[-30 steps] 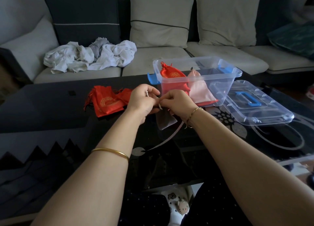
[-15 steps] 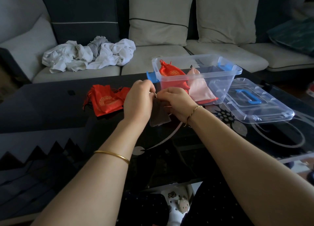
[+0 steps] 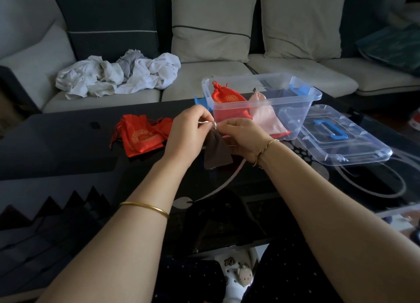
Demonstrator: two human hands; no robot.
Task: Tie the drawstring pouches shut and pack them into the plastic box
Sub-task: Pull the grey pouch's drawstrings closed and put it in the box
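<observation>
A small brown drawstring pouch (image 3: pixel 217 151) hangs between my hands above the black table. My left hand (image 3: pixel 185 135) pinches its pale cord near the pouch mouth. My right hand (image 3: pixel 244 136) grips the gathered top and the cord from the other side. Just behind stands the clear plastic box (image 3: pixel 295 102) with blue latches. It holds a red pouch (image 3: pixel 228 100) and a pink pouch (image 3: pixel 267 118). A pile of red pouches (image 3: pixel 142 137) lies on the table to the left of my hands.
The box's clear lid (image 3: pixel 341 141) with a blue handle lies on the table (image 3: pixel 56 148) to the right of the box. A grey sofa (image 3: pixel 216 66) with cushions and a heap of white laundry (image 3: pixel 118 75) runs behind the table.
My hands have lifted slightly and the cord now shows stretched between my fingertips; the brown pouch hangs lower and is more exposed than before.
</observation>
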